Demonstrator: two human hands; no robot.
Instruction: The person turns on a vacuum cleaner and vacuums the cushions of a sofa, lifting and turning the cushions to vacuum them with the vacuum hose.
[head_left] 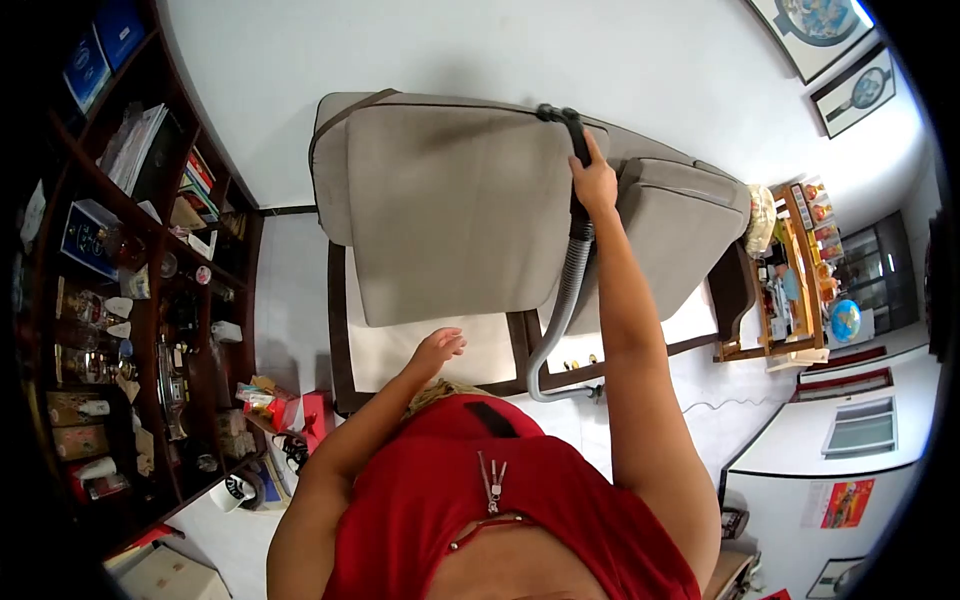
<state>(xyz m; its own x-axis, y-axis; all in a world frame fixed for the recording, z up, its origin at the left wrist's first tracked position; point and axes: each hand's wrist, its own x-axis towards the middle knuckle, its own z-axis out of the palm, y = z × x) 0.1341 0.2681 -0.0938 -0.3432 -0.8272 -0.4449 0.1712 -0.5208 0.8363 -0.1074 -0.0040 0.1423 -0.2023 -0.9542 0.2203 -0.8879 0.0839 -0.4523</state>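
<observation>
My right hand [596, 184] is wrapped around the black handle of a vacuum cleaner hose [572, 275]. The dark vacuum nozzle [556, 112] rests against the top edge of a large grey-beige sofa cushion [455, 205], which leans upright on the sofa back. The ribbed grey hose curves down from my hand to a fitting low by the sofa frame. My left hand [440, 347] hangs near the cushion's lower edge, over the pale sofa seat base [385, 352]. Its fingers are loosely bent and hold nothing. A second cushion [665, 225] leans to the right.
A dark wooden shelf unit [150, 235] with books, bottles and boxes stands at the left. Bags and a red box [318, 420] sit on the floor beside it. At the right are a wooden rack [785, 280] and a small globe [845, 320]. A thin cord [735, 403] crosses the floor.
</observation>
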